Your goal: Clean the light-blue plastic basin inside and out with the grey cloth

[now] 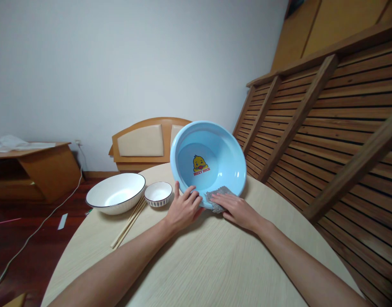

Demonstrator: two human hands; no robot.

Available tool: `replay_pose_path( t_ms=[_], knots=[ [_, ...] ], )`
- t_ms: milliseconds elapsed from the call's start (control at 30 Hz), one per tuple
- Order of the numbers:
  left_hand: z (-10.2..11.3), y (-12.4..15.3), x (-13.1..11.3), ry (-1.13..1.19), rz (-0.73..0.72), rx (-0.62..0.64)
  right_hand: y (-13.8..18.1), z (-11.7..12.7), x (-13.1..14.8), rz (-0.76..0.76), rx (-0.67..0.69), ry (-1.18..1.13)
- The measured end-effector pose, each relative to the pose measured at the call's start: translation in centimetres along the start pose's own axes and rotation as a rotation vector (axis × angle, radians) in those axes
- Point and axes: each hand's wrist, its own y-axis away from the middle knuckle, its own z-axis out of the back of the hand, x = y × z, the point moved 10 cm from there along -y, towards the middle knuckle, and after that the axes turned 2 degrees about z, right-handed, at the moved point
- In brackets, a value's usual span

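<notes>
A light blue plastic basin [211, 149] with a yellow duck printed inside is tipped up on its near rim on the round wooden table [196, 264], its opening facing me. My left hand [183, 208] grips the basin's lower rim, thumb up and fingers curled over the edge. My right hand [236, 209] lies beside it, fingers flat on a grey cloth [216, 197] pressed against the same rim.
A large white bowl [115, 192] and a small white bowl [158, 193] sit to the left, with a pair of chopsticks [128, 224] lying beside them. A wooden chair back [144, 140] stands behind the table. A slatted wooden panel [326, 128] runs along the right. A low cabinet [39, 170] is at far left.
</notes>
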Motion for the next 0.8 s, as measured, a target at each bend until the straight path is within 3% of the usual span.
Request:
replay_pose_path(
  t_ms=[267,600,800],
  knots=[
    [0.0,0.0,-0.3,0.022,-0.005,-0.007,1.4,0.9,-2.4,-0.03,0.027,0.02],
    [0.1,0.1,-0.3,-0.002,-0.011,-0.006,-0.2,-0.4,0.5,0.002,0.009,-0.044],
    [0.0,0.0,-0.7,-0.01,-0.02,-0.004,0.6,0.2,-1.1,-0.02,0.041,-0.058]
  ],
)
